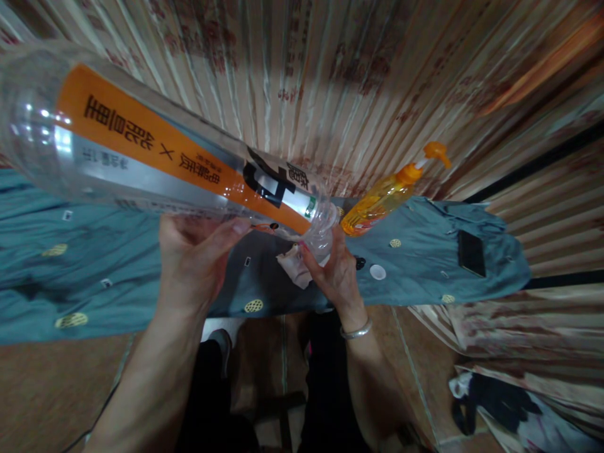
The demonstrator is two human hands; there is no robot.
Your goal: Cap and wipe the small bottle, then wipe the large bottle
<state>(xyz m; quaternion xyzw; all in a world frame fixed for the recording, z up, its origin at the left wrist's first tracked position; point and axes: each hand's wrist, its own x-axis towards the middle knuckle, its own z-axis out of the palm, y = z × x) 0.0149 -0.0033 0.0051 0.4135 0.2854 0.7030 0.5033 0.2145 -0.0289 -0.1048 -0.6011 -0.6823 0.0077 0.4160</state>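
A large clear plastic bottle (155, 151) with an orange and silver label lies tilted across the view, its base at the upper left and its neck at the centre. My left hand (201, 255) grips its body from below, thumb along the near side. The fingers of my right hand (337, 270) close around the neck end; a bracelet circles that wrist. Whether the bottle's mouth has a cap is hidden. Below the neck, a crumpled whitish piece (295, 267), perhaps paper, sits by my right fingers. Just beyond the right hand stands a yellow pump bottle (380, 201) with an orange pump head.
A teal patterned cloth (415, 270) covers the narrow table. On it are a white round lid (377, 272), a small black object (360, 263) and a dark phone-like slab (470, 253). Pleated curtains (306, 82) hang behind. Clothes (509, 402) lie at the lower right.
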